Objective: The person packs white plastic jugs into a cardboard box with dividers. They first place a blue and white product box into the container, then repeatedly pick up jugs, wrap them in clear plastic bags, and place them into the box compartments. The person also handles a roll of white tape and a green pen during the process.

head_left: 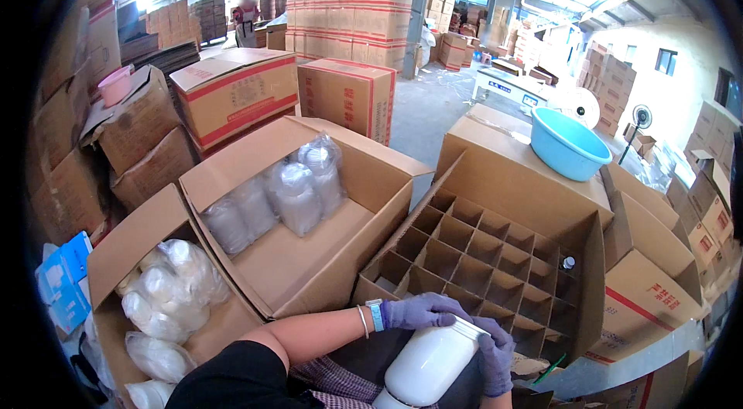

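Note:
A white wide-mouthed plastic jar (430,366) is tilted in front of me, its mouth end up and to the right. My left hand (424,311), in a purple-grey glove, is closed over the upper edge of the jar. On the other side, my right hand (495,353), gloved alike, grips the jar near its rim. Part of a second white shape shows below the jar at the lower edge. Just beyond my hands stands a cardboard box (586,273) with a grid of cardboard dividers; a small clear-and-white item (569,263) sits in its right side.
Left of the divided box, an open carton (309,289) holds clear bagged plastic containers (298,196). Farther left, another carton (104,285) holds white items in plastic bags (162,289). A blue basin (569,144) rests on a carton. Stacked boxes (348,14) and a distant person (246,22) are behind.

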Motion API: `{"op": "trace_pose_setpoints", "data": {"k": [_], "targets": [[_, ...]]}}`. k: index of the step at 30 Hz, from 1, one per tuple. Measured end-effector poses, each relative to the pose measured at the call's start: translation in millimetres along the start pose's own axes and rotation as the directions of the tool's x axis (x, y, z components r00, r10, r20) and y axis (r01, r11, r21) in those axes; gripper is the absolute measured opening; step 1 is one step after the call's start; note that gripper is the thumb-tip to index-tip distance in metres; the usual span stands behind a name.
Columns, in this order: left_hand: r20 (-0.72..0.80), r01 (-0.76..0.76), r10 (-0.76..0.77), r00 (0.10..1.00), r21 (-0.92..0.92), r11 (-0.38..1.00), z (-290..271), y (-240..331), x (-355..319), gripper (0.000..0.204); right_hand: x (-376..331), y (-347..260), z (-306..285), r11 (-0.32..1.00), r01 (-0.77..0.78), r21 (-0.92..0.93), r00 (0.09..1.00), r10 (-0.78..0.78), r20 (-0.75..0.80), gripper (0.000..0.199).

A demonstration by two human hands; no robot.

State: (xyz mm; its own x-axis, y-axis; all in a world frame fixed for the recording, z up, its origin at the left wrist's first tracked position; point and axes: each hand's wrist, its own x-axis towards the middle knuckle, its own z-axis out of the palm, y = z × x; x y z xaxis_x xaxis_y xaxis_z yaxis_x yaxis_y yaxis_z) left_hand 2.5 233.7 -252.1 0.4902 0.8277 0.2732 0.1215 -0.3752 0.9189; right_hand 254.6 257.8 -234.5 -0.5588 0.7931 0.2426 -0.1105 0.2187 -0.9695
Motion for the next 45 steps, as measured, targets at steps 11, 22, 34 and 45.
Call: {"op": "trace_pose_setpoints", "data": {"k": [11,22,34,45], "targets": [[-0.139,-0.057,0.030,0.990,-0.195,0.979,19,6,-30,0.059,-22,8,20,0.994,-0.001,-0.111,0.994,-0.012,-0.113,0.022],[-0.262,0.169,-0.004,0.965,0.609,0.775,70,112,-9,0.038,-19,20,19,0.965,-0.107,0.240,0.993,0.115,-0.018,0.042],[-0.341,0.040,-0.162,0.926,-0.339,0.940,53,11,-27,0.058,-46,-5,41,0.996,0.053,-0.076,0.936,-0.076,-0.343,0.013],[-0.342,0.184,-0.015,0.940,0.468,0.864,45,58,-46,0.053,-32,20,38,0.926,0.272,0.261,0.961,-0.247,-0.124,0.029]]}}
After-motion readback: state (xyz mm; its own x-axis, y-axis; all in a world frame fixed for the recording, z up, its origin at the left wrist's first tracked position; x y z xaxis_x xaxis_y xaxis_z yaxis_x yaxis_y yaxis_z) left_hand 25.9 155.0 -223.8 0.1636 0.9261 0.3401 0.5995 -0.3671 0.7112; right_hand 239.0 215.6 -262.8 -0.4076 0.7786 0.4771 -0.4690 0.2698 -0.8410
